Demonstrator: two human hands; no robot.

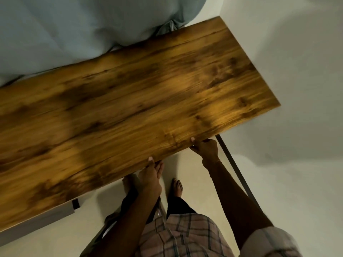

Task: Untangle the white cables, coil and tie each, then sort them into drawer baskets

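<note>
A bare wooden table top [130,101] fills the middle of the head view. My left hand [151,175] grips its near edge, thumb on top and fingers underneath. My right hand [206,147] holds the same edge further right, also with the thumb on top. No white cables and no baskets are in view. A grey drawer front [37,223] with a dark handle [76,204] shows under the table at the lower left.
A pale blue curtain [83,25] hangs behind the table's far edge. A dark metal table leg [235,167] slants down beside my right arm. My bare feet [177,188] stand on the light floor [287,164] under the near edge.
</note>
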